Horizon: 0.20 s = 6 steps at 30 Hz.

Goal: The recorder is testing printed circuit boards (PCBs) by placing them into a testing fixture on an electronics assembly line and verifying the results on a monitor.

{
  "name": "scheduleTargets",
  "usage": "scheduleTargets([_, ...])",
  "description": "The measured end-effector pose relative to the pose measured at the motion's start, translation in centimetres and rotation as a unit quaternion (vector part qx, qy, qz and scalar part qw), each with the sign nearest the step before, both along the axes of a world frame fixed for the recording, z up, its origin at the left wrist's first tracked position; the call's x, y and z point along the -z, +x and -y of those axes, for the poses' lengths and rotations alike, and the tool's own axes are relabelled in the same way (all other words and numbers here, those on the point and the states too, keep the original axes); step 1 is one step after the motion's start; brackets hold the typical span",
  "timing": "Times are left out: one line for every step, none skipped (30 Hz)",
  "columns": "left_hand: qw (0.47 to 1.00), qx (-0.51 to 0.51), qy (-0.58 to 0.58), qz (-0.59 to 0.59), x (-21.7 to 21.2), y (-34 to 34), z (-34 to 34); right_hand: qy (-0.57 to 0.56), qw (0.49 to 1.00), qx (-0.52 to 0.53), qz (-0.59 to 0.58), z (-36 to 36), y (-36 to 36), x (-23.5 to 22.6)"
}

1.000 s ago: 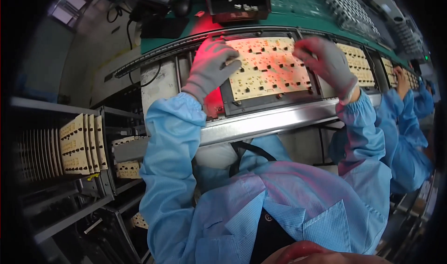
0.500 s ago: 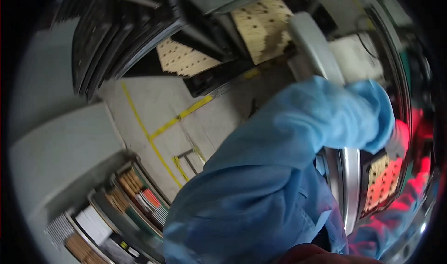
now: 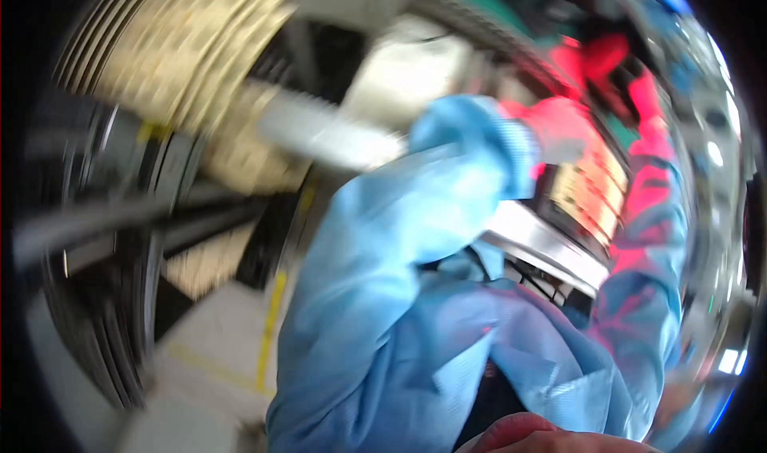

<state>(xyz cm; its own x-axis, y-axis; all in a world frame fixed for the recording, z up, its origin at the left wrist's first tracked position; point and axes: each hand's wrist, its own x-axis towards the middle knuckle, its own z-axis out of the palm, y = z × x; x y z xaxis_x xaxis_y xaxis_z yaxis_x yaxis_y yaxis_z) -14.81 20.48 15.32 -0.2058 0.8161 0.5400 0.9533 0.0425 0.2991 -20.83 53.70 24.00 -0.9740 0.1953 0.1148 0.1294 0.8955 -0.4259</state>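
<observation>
My left hand (image 3: pixel 555 125) reaches from a light blue sleeve over the work surface, bathed in red light. It is just above a beige perforated board (image 3: pixel 587 193), and its fingers are smeared by motion. Farther back on the right, my right hand (image 3: pixel 645 97) is at a dark object (image 3: pixel 621 81) whose kind I cannot make out. Red light and blur hide how its fingers are placed.
A bright metal rail (image 3: pixel 551 249) runs along the near edge of the work surface. On the left stand stacked beige perforated boards (image 3: pixel 192 45) and dark racks (image 3: pixel 104 325). A pale box-like shape (image 3: pixel 411 65) sits behind my left arm. Yellow lines (image 3: pixel 272 329) mark the floor.
The view has swung to the right, so the work surface and both sleeves show more fully. The bins at lower left have left the picture. My right hand now appears beside the dark object.
</observation>
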Motion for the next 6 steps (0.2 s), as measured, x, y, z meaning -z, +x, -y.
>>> scheduleTargets([0.993,-0.026,-0.021,-0.111,1.3,-0.4,2.8,0.105,0.982,-0.032,-0.156,8.3,0.1,1.6])
scheduleTargets([0.993,-0.019,-0.075,-0.084,2.0,-1.2,5.1,0.156,0.985,-0.063,-0.043,15.0,1.7,-1.8])
scheduleTargets([0.998,-0.012,-0.019,-0.065,0.9,-0.5,4.4,0.065,0.995,-0.012,-0.07,11.2,3.6,-3.0])
scheduleTargets([0.997,0.004,-0.031,-0.071,0.0,-0.3,4.6,-0.045,0.998,0.012,-0.047,10.6,6.4,-4.4])
scheduleTargets([0.996,0.012,-0.048,-0.075,-0.9,-0.2,4.8,-0.162,0.986,0.024,-0.03,11.5,8.8,-5.1])
scheduleTargets([0.998,0.021,-0.025,-0.047,-1.5,0.3,4.3,-0.155,0.985,0.056,-0.051,9.7,12.0,-6.5])
